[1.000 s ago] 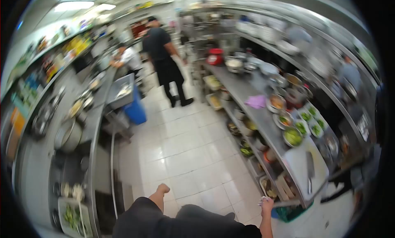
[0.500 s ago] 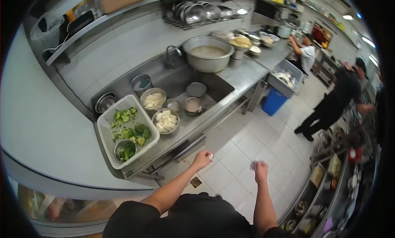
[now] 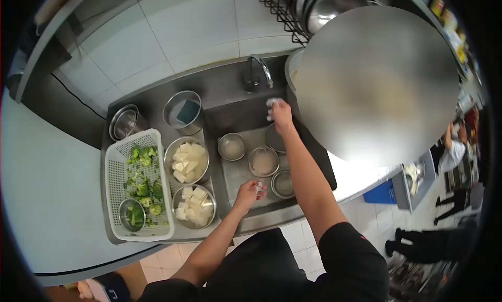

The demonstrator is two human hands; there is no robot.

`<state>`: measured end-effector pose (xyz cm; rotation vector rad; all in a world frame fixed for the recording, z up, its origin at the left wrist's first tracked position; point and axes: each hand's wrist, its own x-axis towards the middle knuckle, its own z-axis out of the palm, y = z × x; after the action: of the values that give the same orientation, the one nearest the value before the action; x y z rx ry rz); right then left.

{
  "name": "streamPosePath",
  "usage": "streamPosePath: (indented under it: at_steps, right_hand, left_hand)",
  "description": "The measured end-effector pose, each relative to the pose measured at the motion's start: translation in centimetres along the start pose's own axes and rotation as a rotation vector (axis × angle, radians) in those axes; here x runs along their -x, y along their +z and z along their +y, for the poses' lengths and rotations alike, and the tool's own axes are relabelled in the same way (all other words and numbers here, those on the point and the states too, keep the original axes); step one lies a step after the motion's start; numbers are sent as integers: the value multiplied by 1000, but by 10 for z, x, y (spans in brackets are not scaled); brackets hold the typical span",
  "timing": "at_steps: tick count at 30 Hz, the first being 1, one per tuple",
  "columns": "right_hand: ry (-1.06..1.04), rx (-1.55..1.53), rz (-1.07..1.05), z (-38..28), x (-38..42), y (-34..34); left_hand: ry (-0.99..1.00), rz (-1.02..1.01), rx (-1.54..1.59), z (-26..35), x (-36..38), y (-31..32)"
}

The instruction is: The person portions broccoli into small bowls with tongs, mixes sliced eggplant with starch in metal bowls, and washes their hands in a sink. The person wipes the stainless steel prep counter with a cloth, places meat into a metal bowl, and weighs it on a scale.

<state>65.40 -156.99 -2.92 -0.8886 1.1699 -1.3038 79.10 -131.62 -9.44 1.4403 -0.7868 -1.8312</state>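
Note:
My left hand (image 3: 250, 195) is over the near edge of the steel sink (image 3: 228, 187), fingers curled, with something whitish and shiny at the fingertips. Further back, my right hand (image 3: 281, 115) is just below the curved faucet (image 3: 260, 72), apart from it. Its fingers are bent and carry a similar whitish material, which I cannot identify. Between and around my hands, several metal bowls stand in the basin, among them a bowl of cloudy pinkish liquid (image 3: 263, 162) and a bowl (image 3: 231, 147) of paler liquid.
Left of the sink are a white basket (image 3: 166, 208) with broccoli, bowls of white chunks (image 3: 187, 160) (image 3: 196, 205), and a pot (image 3: 183, 112) holding a green pad. A large blurred circle covers the right. Beyond it are a blue bin (image 3: 380, 192), a grey tub (image 3: 426, 184) and other people.
I have turned and come up to the sink. Both hands moved from above the floor to over the basin, the right one reaching far back toward the faucet.

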Motion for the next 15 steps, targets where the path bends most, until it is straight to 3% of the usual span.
streamPosePath:
  at_steps: [5,7,8,9,10,11,12,13,15]
  right_hand:
    - [-29,-243,-154,34,-139,21]
    - [-239,67,-249,56,-145,9]
    - [-48,97,-106,64,-133,-2]
    - [7,579,-168,76,-131,-22]
    - [-479,868,-297,160,-143,-55]
    - [-429,1020,-505,151,-122,-71]
    - [40,676,-336,131,-90,-68]
    - [45,679,-339,119,-73,-62]
    - [220,167,-162,96,-55,-50]
  left_hand:
    - [-49,66,153,25,-68,24]
    - [-30,89,367,42,-93,24]
    - [-10,150,441,51,-105,26]
    - [6,157,452,56,-121,26]
    - [12,231,532,55,-142,23]
    - [10,306,614,49,-161,22]
    - [-8,305,621,44,-183,17]
    - [-12,307,626,49,-193,19]
    - [14,296,623,65,-216,26]
